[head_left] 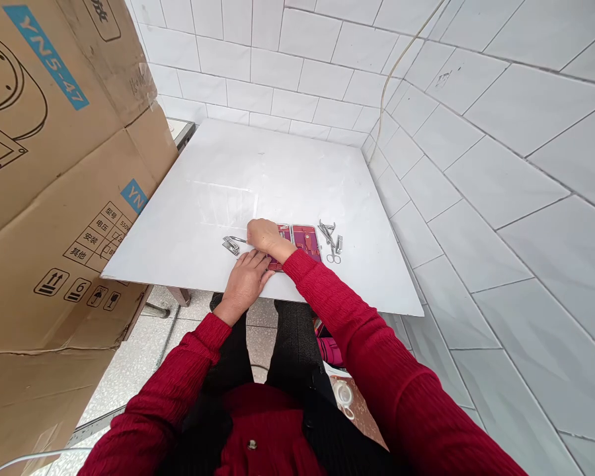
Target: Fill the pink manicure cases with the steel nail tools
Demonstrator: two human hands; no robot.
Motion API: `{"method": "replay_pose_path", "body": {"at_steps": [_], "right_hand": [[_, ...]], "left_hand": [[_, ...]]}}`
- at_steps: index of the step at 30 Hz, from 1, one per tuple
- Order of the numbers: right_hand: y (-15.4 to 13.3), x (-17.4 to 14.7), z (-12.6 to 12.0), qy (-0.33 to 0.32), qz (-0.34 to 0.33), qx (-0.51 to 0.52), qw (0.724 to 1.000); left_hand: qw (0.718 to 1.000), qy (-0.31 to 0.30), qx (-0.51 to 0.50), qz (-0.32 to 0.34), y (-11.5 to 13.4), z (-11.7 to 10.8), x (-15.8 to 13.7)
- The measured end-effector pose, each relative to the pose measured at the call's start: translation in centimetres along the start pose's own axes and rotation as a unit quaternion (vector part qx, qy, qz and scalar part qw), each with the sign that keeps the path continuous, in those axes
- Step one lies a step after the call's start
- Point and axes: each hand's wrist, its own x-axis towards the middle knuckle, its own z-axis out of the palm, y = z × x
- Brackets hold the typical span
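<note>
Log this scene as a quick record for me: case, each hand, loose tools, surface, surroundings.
Case: open, red and purple inside, lying on the table
Left hand: fingers laid at the case's near left edge
Right hand: curled over the case's left half; any grip hidden
Tools left of hands: what looks like nail clippers
Tools right of case: scissors, loops toward the person, among other metal tools
Surface: white table
Surroundings: cardboard box on the left, tiled walls ahead and right

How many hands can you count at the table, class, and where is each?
2: the left hand at the near-left corner of the open red case, and the right hand just beyond, partly hiding the case.
</note>
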Motion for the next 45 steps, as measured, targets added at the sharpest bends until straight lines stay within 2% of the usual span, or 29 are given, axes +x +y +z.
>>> {"method": "replay_pose_path", "body": {"at_steps": [4,9,22,33,39,45], "right_hand": [[-0.4,0.3,-0.2,-0.013,-0.003,-0.013,1.000],[-0.3,0.1,-0.6,-0.036,0.000,0.018,0.999],[-0.7,-0.8,0.0,0.000,-0.029,-0.007,1.000],[-1.2,-1.1,-0.7,0.002,-0.028,-0.019,0.999],[-1.0,-0.6,-0.7,-0.027,-0.024,-0.003,0.999],[-0.7,-1.7,-1.8,-0.053,-0.038,0.014,0.998]], "left_hand": [[1.000,0.004,-0.005,-0.001,0.0,0.0,0.0],[1.000,0.005,-0.005,-0.001,-0.2,0.2,0.0],[1.000,0.008,-0.003,-0.005,0.1,-0.3,0.2],[1.000,0.009,0.001,-0.005,0.2,-0.3,0.2],[1.000,0.013,-0.007,-0.001,0.2,-0.3,0.2],[1.000,0.009,-0.006,-0.001,0.1,-0.1,0.2]]}}
